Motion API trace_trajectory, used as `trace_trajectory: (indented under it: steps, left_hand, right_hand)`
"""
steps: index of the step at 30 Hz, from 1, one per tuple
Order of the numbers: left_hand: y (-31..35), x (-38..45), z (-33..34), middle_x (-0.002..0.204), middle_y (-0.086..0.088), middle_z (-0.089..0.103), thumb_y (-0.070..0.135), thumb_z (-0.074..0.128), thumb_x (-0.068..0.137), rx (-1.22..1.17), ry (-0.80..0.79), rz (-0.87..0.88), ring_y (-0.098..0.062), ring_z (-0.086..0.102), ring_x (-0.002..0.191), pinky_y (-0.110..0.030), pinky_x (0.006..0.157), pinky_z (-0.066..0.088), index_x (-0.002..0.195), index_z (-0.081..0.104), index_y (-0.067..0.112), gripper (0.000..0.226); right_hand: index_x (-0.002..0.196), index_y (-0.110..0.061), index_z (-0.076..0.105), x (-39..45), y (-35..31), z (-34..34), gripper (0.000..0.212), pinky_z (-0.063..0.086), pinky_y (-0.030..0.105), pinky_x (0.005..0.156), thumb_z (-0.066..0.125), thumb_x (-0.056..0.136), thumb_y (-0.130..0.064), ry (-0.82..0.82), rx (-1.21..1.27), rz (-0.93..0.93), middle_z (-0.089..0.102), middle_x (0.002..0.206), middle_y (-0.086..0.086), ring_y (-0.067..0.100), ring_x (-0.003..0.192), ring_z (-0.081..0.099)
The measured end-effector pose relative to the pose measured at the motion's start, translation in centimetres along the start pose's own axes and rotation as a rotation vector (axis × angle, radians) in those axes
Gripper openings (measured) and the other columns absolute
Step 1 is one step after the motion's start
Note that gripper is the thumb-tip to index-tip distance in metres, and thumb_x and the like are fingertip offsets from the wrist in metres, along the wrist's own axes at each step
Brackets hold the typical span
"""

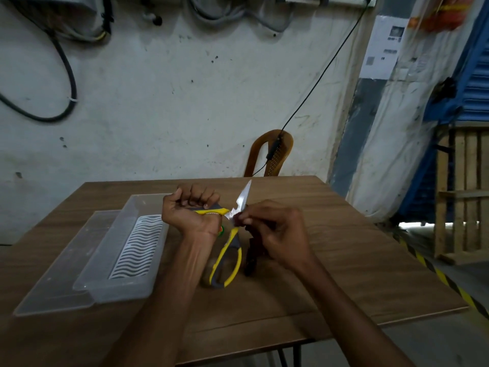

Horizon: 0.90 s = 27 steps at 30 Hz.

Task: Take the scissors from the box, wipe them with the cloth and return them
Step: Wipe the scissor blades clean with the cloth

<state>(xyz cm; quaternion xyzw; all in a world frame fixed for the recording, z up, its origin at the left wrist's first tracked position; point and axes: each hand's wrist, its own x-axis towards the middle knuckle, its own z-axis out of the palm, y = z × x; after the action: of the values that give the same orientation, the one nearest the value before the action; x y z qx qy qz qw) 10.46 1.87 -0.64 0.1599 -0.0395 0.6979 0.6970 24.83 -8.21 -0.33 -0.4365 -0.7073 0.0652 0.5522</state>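
The scissors (228,256), yellow and grey handled, are spread wide above the table. My left hand (189,211) grips the upper handle in a fist, and one steel blade points up and away. The lower handle loop hangs down toward me. My right hand (277,229) pinches a dark cloth (251,254) against the blade near the pivot; the rest of the cloth dangles below my fingers. The clear plastic box (119,260), with a white wavy-patterned liner, stands to the left on the table with nothing else inside it.
The box's clear lid (53,282) lies flat under and left of the box. The wooden table (344,260) reaches to a front edge near me. A brown plastic chair (272,152) stands behind the table, and a black cable hangs down to it.
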Motion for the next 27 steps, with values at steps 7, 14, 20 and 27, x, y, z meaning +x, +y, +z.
trace_trajectory:
  steps: [7, 14, 20, 27]
  left_hand:
    - [-0.1, 0.1, -0.2, 0.053, 0.006, 0.019, 0.027, 0.044, 0.069, 0.003, 0.010, -0.006, -0.011, 0.016, 0.047, -0.025, 0.042, 0.020, 0.062, 0.018, 0.024, 0.026]
    - [-0.3, -0.2, -0.1, 0.054, 0.005, 0.018, 0.027, 0.043, 0.069, 0.071, -0.002, 0.017, -0.012, 0.013, 0.050, -0.025, 0.045, 0.018, 0.064, 0.016, 0.024, 0.028]
    - [0.2, 0.0, 0.1, 0.054, 0.005, 0.018, 0.026, 0.044, 0.067, 0.047, 0.055, 0.043, -0.013, 0.015, 0.048, -0.023, 0.044, 0.019, 0.066, 0.014, 0.025, 0.030]
    - [0.5, 0.4, -0.2, 0.053, 0.005, 0.019, 0.026, 0.044, 0.067, 0.005, 0.072, 0.043, -0.012, 0.016, 0.047, -0.023, 0.043, 0.021, 0.066, 0.015, 0.025, 0.028]
  right_hand:
    - [0.096, -0.010, 0.080, 2.0, 0.1, -0.1, 0.028, 0.057, 0.023, 0.080, 0.069, 0.081, 0.011, 0.215, -0.165, -0.068, 0.076, 0.091, 0.001, 0.008, 0.085, 0.070]
    - [0.090, -0.004, 0.079, 3.7, 2.5, 3.3, 0.035, 0.056, 0.032, 0.064, 0.075, 0.060, 0.013, 0.049, -0.497, -0.092, 0.071, 0.085, 0.010, 0.027, 0.076, 0.066]
    - [0.089, -0.012, 0.082, 8.1, 4.1, 0.3, 0.027, 0.059, 0.025, 0.075, 0.068, 0.076, 0.007, 0.185, -0.427, 0.106, 0.078, 0.086, 0.003, 0.009, 0.076, 0.071]
    - [0.098, -0.008, 0.079, 4.7, 0.8, -1.2, 0.014, 0.057, 0.016, 0.066, 0.071, 0.088, -0.002, 0.326, 0.214, 0.339, 0.078, 0.086, 0.001, 0.007, 0.077, 0.075]
